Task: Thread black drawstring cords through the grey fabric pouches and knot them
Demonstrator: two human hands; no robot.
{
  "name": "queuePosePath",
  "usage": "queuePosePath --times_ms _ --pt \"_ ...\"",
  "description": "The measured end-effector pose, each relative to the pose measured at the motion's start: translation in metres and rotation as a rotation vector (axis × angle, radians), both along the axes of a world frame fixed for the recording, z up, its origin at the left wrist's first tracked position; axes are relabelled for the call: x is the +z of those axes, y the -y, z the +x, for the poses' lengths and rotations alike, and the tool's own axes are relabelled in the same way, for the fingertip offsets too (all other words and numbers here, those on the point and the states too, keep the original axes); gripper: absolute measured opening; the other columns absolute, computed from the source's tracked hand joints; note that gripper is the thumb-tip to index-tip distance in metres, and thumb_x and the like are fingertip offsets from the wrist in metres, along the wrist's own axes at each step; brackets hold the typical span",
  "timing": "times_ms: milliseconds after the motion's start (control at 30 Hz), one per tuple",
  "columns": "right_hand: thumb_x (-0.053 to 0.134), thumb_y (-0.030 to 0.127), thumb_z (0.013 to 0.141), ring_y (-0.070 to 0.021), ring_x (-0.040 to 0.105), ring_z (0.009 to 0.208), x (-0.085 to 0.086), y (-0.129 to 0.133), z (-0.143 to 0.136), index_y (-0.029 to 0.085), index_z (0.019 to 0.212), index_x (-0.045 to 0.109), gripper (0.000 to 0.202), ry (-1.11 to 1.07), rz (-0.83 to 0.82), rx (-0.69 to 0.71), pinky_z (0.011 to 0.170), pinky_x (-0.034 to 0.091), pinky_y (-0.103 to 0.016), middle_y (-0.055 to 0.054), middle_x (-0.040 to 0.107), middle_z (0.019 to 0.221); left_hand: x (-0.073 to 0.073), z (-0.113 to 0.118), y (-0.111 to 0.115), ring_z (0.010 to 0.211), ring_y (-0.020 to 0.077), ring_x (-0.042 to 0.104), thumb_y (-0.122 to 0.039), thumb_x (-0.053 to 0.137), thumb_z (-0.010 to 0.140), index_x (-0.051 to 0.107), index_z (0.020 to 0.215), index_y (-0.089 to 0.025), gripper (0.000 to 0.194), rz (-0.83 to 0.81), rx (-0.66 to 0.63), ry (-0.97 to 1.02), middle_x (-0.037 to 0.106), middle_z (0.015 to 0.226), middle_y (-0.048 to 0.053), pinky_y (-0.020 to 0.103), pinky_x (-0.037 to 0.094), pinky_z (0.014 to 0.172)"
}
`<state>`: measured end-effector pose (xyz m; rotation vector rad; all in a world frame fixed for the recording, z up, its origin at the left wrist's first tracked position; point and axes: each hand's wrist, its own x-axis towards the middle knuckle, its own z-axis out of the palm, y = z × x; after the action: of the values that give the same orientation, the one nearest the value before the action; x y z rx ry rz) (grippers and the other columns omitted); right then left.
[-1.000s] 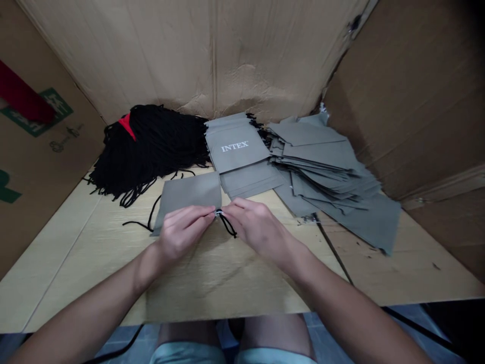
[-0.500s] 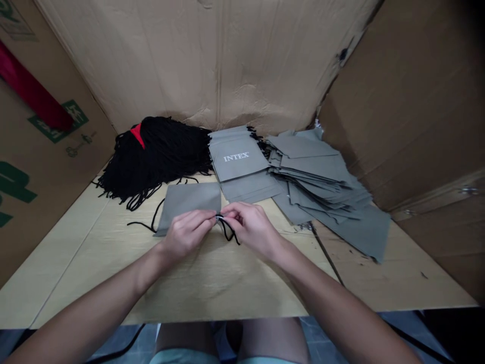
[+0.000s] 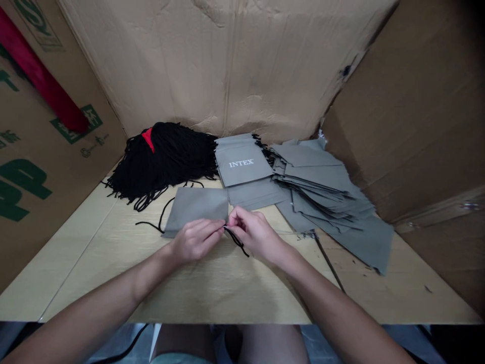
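Observation:
A grey fabric pouch lies flat on the pale table, with a black cord running out at its left side. My left hand pinches the pouch's lower right corner. Close beside it, my right hand is closed at the same corner, finger and thumb together on a black cord whose loose ends hang down between the hands. The fingertips nearly touch and hide the exact grip. Just behind lies a stack of grey pouches, the top one printed INTEX.
A big bundle of black cords with a red tie lies at the back left. Many loose grey pouches spread over the right. Cardboard walls enclose the back and sides of the table.
The view has shifted slightly. The cord ends between my hands were looped and spread; now they lie closer together, pointing down to the right. Both hands keep their pinch.

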<state>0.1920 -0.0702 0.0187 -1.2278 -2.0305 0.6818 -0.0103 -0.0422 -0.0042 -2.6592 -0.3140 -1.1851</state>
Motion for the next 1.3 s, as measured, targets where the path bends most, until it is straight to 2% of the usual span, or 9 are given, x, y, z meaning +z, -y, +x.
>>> queuePosePath --times_ms 100,167,267,433,633,733,833,1000,1300 --pt "0.054 0.020 0.088 -0.0101 0.054 0.060 0.008 0.001 0.006 0.020 0.090 0.056 0.003 0.090 0.029 0.005 0.058 0.041 -0.020 0.001 0.063 0.075 0.000 0.001 0.000 0.084 0.0189 0.070 -0.009 0.050 0.091 0.061 0.101 -0.011 0.016 -0.005 0.039 -0.024 0.072 0.096 0.014 0.029 0.058 0.069" --pt "0.060 0.027 0.087 -0.0113 0.059 0.064 0.015 0.000 0.014 0.021 0.097 0.058 0.013 0.159 0.052 -0.027 0.060 0.044 -0.022 -0.002 0.067 0.086 0.000 0.001 -0.001 0.082 0.0182 0.069 -0.011 0.051 0.091 0.062 0.098 -0.012 0.013 -0.018 0.063 -0.029 0.072 0.097 0.013 0.028 0.058 0.068" --pt "0.067 0.034 0.082 -0.0124 0.060 0.061 0.024 -0.004 0.030 0.019 0.089 0.064 0.016 0.261 0.040 -0.066 0.058 0.044 -0.022 -0.003 0.069 0.082 -0.001 -0.002 -0.005 0.081 0.0174 0.069 -0.011 0.054 0.090 0.063 0.095 -0.012 0.010 -0.031 0.086 -0.012 0.072 0.096 0.011 0.028 0.057 0.068" --pt "0.060 0.018 0.086 -0.0119 0.060 0.061 0.031 -0.010 0.048 0.017 0.079 0.072 0.014 0.297 0.107 0.064 0.058 0.043 -0.022 -0.003 0.067 0.071 0.000 -0.006 -0.007 0.082 0.0179 0.070 -0.008 0.058 0.087 0.063 0.094 -0.010 0.009 -0.038 0.093 0.027 0.073 0.097 0.012 0.029 0.058 0.071" --pt "0.056 0.016 0.090 -0.0127 0.062 0.067 0.021 -0.005 0.025 0.017 0.087 0.074 0.019 0.238 0.225 0.118 0.064 0.046 -0.023 -0.005 0.067 0.075 0.006 0.005 0.002 0.084 0.0183 0.070 -0.010 0.053 0.090 0.063 0.095 -0.009 0.011 0.013 0.087 0.006 0.073 0.096 0.012 0.028 0.058 0.072" --pt "0.055 0.018 0.091 -0.0143 0.064 0.072 0.018 -0.002 0.017 0.018 0.093 0.073 0.019 0.261 0.180 0.123 0.069 0.049 -0.024 -0.006 0.069 0.082 0.004 0.009 0.003 0.080 0.0173 0.069 -0.010 0.052 0.091 0.062 0.094 -0.009 0.011 0.056 0.069 0.012 0.073 0.091 0.011 0.027 0.057 0.069" --pt "0.066 0.032 0.084 -0.0154 0.065 0.069 0.021 -0.004 0.029 0.019 0.103 0.071 0.024 0.308 0.078 0.007 0.066 0.049 -0.025 -0.007 0.073 0.089 0.001 0.005 0.001 0.083 0.0157 0.068 -0.014 0.049 0.094 0.063 0.096 -0.012 0.014 0.015 0.109 -0.042 0.073 0.095 0.010 0.026 0.055 0.071" --pt "0.063 0.029 0.083 -0.0140 0.062 0.061 0.035 -0.011 0.060 0.019 0.078 0.073 0.015 0.360 -0.072 -0.007 0.059 0.044 -0.023 -0.003 0.072 0.071 0.000 -0.003 -0.003 0.084 0.0143 0.068 -0.012 0.047 0.094 0.063 0.100 -0.013 0.017 -0.021 0.178 -0.057 0.073 0.100 0.008 0.025 0.054 0.071" --pt "0.052 0.020 0.089 -0.0140 0.061 0.068 0.029 0.004 0.010 0.019 0.079 0.069 0.019 0.310 -0.020 0.079 0.065 0.044 -0.023 -0.004 0.069 0.076 -0.010 0.009 0.005 0.075 0.0137 0.067 -0.012 0.047 0.093 0.064 0.099 -0.011 0.018 0.117 0.142 -0.064 0.073 0.093 0.009 0.025 0.053 0.063"
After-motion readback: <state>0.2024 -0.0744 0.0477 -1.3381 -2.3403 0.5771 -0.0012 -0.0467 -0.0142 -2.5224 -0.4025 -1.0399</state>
